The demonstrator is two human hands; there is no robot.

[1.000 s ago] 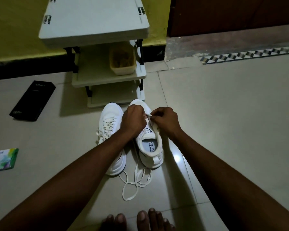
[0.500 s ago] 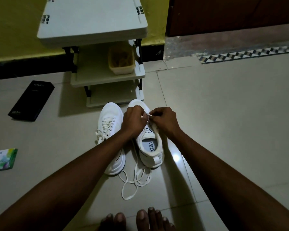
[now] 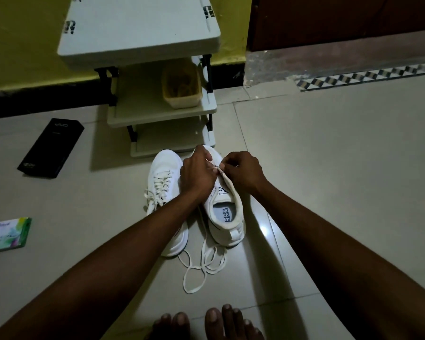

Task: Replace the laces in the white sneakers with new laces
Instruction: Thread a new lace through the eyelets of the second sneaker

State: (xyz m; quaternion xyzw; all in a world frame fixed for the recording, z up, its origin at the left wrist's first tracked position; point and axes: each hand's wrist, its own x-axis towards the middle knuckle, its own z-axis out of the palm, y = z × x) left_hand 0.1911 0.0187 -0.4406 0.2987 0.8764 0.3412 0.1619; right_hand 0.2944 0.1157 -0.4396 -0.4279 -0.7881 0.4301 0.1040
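- the left hand (image 3: 198, 176) is curled in tight, thumb and fingertips pinching the tip of the lace (image 3: 201, 266) right over the top eyelets of the open sneaker (image 3: 227, 217).
- the right hand (image 3: 243, 171) is curled just as tight, and its fingertips meet the left's at that same bit of lace; the two hands touch there, so the eyelets are hidden under them.
- the open sneaker stands on the floor (image 3: 329, 168) under both hands, heel toward the person, its insole showing the print "speed flexible".
- the rest of that lace trails down between the two shoes and lies in loose loops on the floor just behind their heels.
- the laced sneaker (image 3: 162, 173) stands touching the open one on its left, partly covered by the left forearm.
- the shoe rack (image 3: 138, 28) stands at the wall edge of the floor, just beyond the sneakers' toes, with a yellow tub (image 3: 180, 87) on its middle shelf.
- a black box (image 3: 50, 148) lies on the floor left of the rack, well apart from the shoes, and a small green packet (image 3: 10, 234) lies nearer the person, far left.
- bare toes (image 3: 206, 322) show at the near edge.
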